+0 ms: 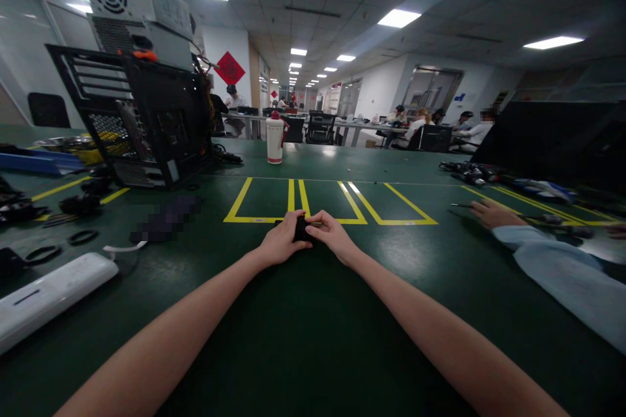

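Observation:
Both hands meet over the green table, just in front of the yellow tape outlines [332, 221]. My left hand [280, 242] is closed around a small black part [300, 228], whose exact kind I cannot make out. From the other side my right hand [333, 234] is closed in a pinch, its fingertips against the black part. Between those fingertips shows a thin brass-coloured piece [315, 223], too small to name. The fingers hide much of both pieces.
An open computer case [161, 124] carrying power supplies [141, 6] stands at the left. A white power strip [53, 296] and black rings [44, 254] lie nearer. Behind the tape is a white tumbler [274, 141]. At right, a co-worker's hand [491, 214] holds a thin tool.

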Tool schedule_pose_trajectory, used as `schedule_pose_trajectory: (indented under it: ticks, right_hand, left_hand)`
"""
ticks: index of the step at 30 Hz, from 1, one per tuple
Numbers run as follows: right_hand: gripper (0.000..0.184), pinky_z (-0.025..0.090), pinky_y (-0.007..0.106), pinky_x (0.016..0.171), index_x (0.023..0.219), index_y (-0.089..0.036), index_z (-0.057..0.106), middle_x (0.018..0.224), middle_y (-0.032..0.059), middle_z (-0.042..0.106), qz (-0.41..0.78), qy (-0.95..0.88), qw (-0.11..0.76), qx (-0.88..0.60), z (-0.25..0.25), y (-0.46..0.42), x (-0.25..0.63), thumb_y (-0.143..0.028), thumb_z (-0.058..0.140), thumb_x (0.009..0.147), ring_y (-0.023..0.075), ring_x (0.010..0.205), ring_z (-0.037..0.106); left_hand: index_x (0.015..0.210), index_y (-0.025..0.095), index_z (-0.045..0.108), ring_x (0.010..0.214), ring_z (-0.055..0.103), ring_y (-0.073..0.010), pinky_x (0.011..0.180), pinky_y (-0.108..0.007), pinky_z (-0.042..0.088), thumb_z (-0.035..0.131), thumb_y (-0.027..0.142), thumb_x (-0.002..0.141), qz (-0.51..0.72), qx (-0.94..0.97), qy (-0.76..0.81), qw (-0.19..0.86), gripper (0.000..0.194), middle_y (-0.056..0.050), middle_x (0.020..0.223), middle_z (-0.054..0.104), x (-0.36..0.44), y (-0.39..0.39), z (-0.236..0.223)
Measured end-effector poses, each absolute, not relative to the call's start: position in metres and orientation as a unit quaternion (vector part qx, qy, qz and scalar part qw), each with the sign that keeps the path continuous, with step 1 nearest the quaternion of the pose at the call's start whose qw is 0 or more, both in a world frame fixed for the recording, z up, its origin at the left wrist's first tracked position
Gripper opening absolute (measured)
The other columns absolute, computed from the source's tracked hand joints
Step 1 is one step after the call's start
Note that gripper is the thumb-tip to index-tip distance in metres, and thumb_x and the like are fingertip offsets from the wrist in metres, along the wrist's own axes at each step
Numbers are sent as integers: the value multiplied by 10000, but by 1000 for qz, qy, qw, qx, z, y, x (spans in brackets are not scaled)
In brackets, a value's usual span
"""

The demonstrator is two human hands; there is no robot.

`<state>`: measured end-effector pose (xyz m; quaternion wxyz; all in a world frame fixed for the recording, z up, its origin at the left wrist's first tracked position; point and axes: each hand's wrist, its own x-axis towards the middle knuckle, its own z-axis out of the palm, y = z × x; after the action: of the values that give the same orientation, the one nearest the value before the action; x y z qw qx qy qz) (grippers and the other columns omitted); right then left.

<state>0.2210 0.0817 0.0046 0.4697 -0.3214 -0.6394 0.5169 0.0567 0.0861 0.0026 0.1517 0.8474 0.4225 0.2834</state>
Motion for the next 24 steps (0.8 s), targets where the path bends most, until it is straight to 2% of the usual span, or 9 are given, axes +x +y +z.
schedule_pose_trajectory:
  ticks: [9, 16, 24]
  right_hand:
    - [300, 396, 355, 854, 913, -201, 502, 972, 19, 546, 517, -639, 449, -352, 5, 82, 222, -263, 625, 646, 157, 925, 535]
    - [236, 402, 348, 849, 852, -207, 496, 956, 5, 541, 522, -638, 463, -325, 3, 83, 223, -254, 618, 655, 147, 912, 546]
    - [313, 381, 353, 875, 916, -208, 500, 992, 15, 541, 527, -642, 445, -336, 2, 86, 225, -206, 632, 632, 149, 930, 530]
  left_hand:
    - [1209, 218, 219, 1056, 458, -259, 792, -382, 436, 577, 386, 696, 279, 845, 427, 158, 647, -92, 1214, 375, 57, 86, 4]
    - [1202, 220, 221, 1047, 464, -254, 786, -382, 437, 576, 390, 697, 281, 846, 424, 159, 640, -89, 1212, 378, 56, 86, 3]
    - [1201, 211, 218, 1065, 455, -270, 792, -395, 433, 579, 391, 691, 279, 844, 432, 153, 650, -102, 1216, 383, 57, 86, 3]
